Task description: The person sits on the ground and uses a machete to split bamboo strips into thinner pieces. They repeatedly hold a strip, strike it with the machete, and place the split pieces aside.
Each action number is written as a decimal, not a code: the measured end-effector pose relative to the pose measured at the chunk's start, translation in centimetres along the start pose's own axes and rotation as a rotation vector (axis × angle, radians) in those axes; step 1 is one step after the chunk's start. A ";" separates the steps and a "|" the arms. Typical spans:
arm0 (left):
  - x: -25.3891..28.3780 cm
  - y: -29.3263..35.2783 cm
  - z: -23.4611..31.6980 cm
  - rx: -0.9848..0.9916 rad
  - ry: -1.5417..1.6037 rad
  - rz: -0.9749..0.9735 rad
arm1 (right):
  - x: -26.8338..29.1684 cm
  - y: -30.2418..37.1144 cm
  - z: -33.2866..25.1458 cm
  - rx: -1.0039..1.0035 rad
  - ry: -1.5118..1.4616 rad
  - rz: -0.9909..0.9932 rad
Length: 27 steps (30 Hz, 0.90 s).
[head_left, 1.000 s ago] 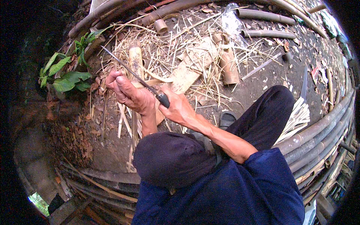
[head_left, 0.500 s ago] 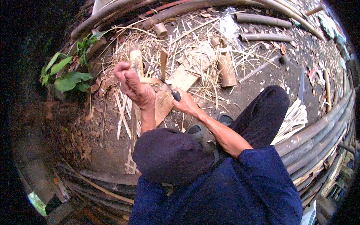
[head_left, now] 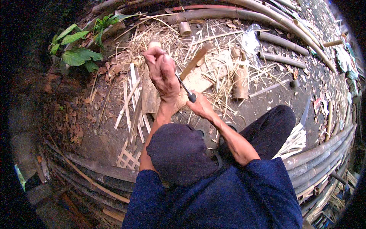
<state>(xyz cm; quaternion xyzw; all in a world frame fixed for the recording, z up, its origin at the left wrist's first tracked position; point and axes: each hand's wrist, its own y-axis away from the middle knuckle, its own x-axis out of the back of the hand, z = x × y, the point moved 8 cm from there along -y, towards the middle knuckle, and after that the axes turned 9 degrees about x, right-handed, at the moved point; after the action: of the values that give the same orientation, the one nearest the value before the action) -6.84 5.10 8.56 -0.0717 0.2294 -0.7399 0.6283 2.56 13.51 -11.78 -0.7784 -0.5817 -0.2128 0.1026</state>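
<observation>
My right hand [head_left: 200,105] grips a knife by its black handle [head_left: 191,97]. The narrow dark blade [head_left: 183,84] slants up and left toward my other wrist. My left hand [head_left: 163,74] is raised beside the blade with its fingers curled in; whatever they may hold is hidden. A flat bamboo piece [head_left: 195,62] slants up and right from near the blade. Under and beyond the hands lies a pale wooden board [head_left: 204,78] with shavings over it. A brown slat [head_left: 149,95] is next to my left wrist.
Bamboo tubes [head_left: 240,86] lie right of the board, and a short section [head_left: 185,29] lies beyond it. Long poles [head_left: 316,150] flank me. A saw blade [head_left: 306,108], pale strips [head_left: 291,143], a woven lattice [head_left: 128,157] and a leafy plant [head_left: 78,55] surround the work spot.
My left hand has turned, and its fingers look more tightly curled. The bamboo piece by the blade leans further right. The whole view has shifted; my right hand still grips the knife.
</observation>
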 end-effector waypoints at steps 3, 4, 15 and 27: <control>1.5 -0.9 -0.9 0.032 0.059 0.022 | -0.5 -0.6 -0.9 0.044 -0.101 0.038; 1.6 -1.4 -1.1 0.037 0.089 0.024 | -0.8 -0.4 -0.7 -0.029 -0.087 -0.012; 2.1 -1.6 -0.2 -0.038 0.030 0.010 | 0.1 -0.2 -2.4 0.175 0.021 0.117; 3.4 -1.2 -0.1 0.040 0.007 0.038 | 6.8 0.6 -15.1 0.306 -0.293 0.223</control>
<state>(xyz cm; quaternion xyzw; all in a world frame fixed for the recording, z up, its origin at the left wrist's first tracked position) -8.60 2.00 8.41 -0.0524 0.2181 -0.7324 0.6429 1.51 13.05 4.77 -0.8357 -0.5264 0.0054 0.1567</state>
